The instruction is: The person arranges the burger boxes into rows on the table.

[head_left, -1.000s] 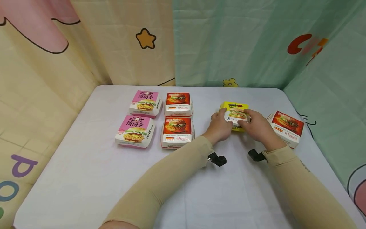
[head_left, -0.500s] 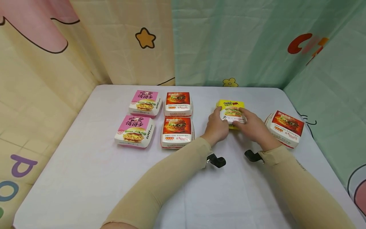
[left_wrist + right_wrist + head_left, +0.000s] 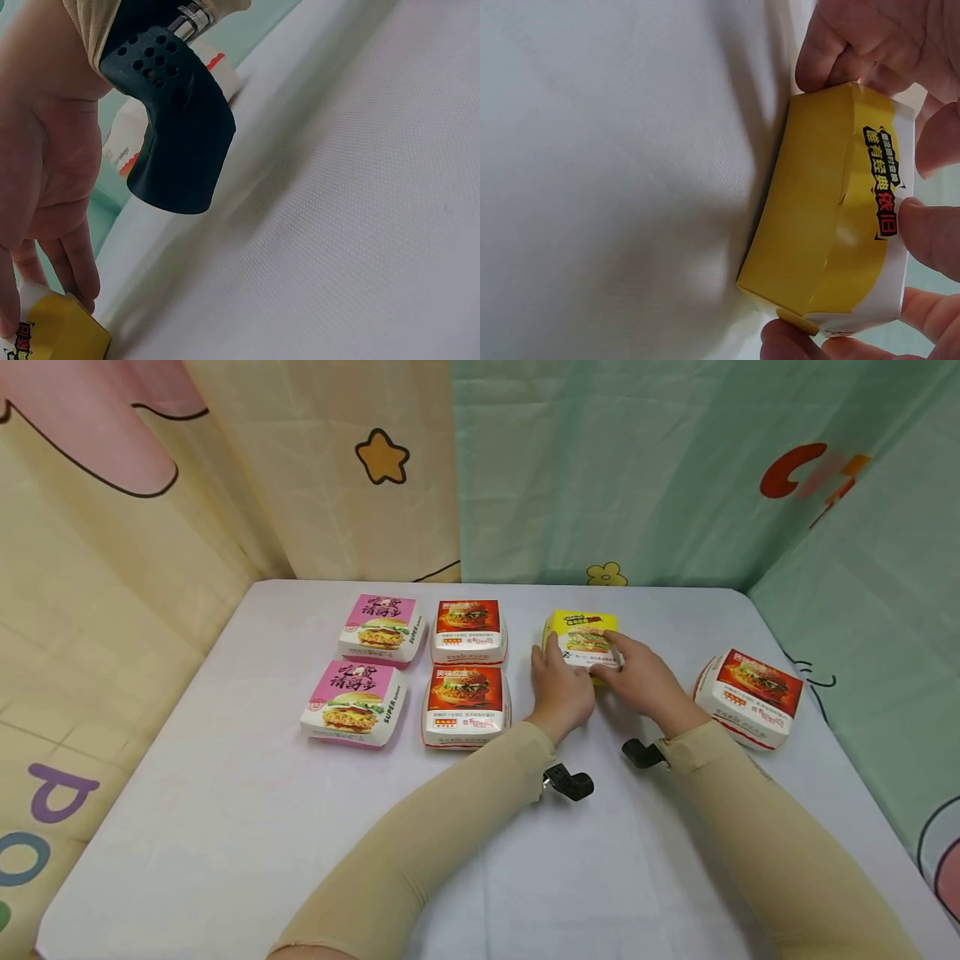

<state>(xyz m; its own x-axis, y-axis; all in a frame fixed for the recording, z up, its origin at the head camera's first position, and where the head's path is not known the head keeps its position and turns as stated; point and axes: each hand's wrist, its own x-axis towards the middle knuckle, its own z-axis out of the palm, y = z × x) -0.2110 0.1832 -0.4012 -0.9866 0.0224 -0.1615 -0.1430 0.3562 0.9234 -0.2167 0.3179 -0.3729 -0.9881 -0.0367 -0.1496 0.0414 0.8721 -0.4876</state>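
One yellow box (image 3: 583,640) gripped from two sides

On my feed I count two hands and a single yellow box between them. The left hand (image 3: 561,693) grips its left side, fingers reaching along that edge and thumb at the near edge. The right hand (image 3: 645,678) grips the opposite side, thumb near the front and fingers (image 3: 626,646) over the right edge. From the right wrist I see the fingertips pressed against the carton at both its ends. The yellow box sits right of the middle, toward the far side of the table (image 3: 225,827); I cannot tell whether its base bears on the white cloth.

Next outward come two black wrist pieces (image 3: 572,783), one at each cuff, and two beige sleeves (image 3: 420,835).

I count three red boxes (image 3: 465,708): two in a column left of the hands, one just behind the other, and a third, turned at an angle, near the right edge. Left of that column are two pink boxes (image 3: 354,703), again one behind the other. That makes six boxes in all.

Past the table hang curtains (image 3: 675,485), beige and green, with one orange star (image 3: 382,457) and one yellow flower (image 3: 606,574)
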